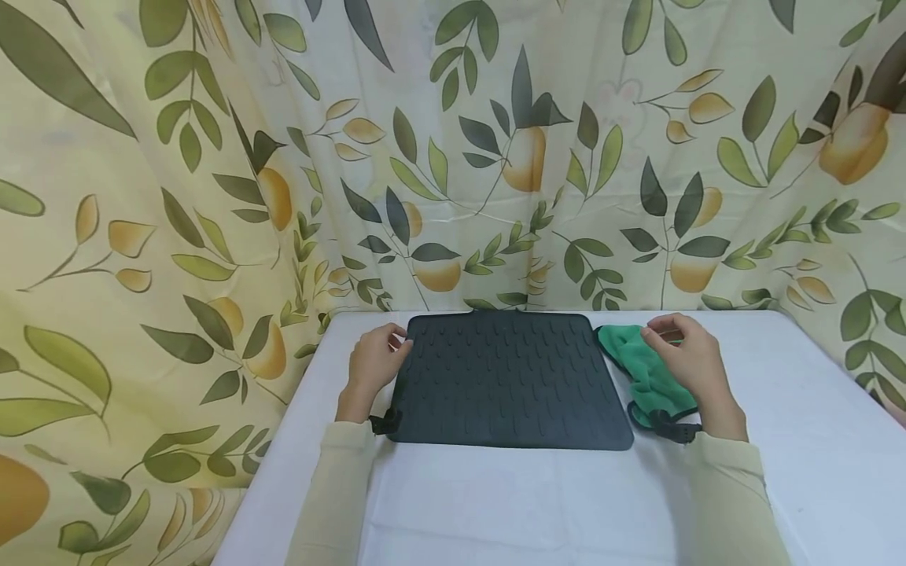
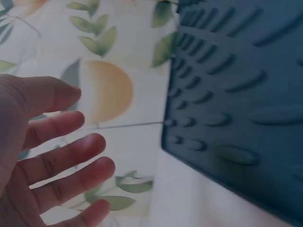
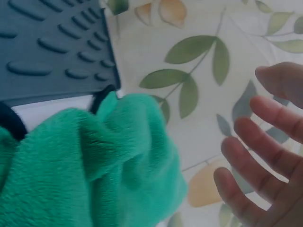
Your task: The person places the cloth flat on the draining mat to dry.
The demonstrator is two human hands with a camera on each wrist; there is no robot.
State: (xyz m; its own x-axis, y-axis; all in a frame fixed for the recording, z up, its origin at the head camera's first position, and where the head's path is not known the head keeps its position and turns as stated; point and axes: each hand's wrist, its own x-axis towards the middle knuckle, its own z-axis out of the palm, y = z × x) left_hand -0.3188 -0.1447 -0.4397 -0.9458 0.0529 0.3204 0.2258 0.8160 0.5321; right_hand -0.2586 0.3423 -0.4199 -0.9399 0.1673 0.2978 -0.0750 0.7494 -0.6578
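A dark blue-grey mat point(image 1: 513, 381) with raised oval bumps lies flat on the white table. My left hand point(image 1: 373, 365) hovers beside its left edge, fingers loosely bent and holding nothing. In the left wrist view, that hand point(image 2: 61, 151) is apart from the mat point(image 2: 236, 94). To the mat's right lies a crumpled green plush cloth point(image 1: 647, 369) with dark edging. My right hand point(image 1: 685, 354) is over the cloth's right side, partly covering it in the head view. The right wrist view has the hand point(image 3: 270, 156) with relaxed fingers, apart from the cloth point(image 3: 109, 165).
The white table point(image 1: 495, 503) stretches in front of the mat and out to both sides. A curtain point(image 1: 453, 157) printed with leaves and fruit hangs behind the table and along its left. Each wrist wears a black strap point(image 1: 675, 428).
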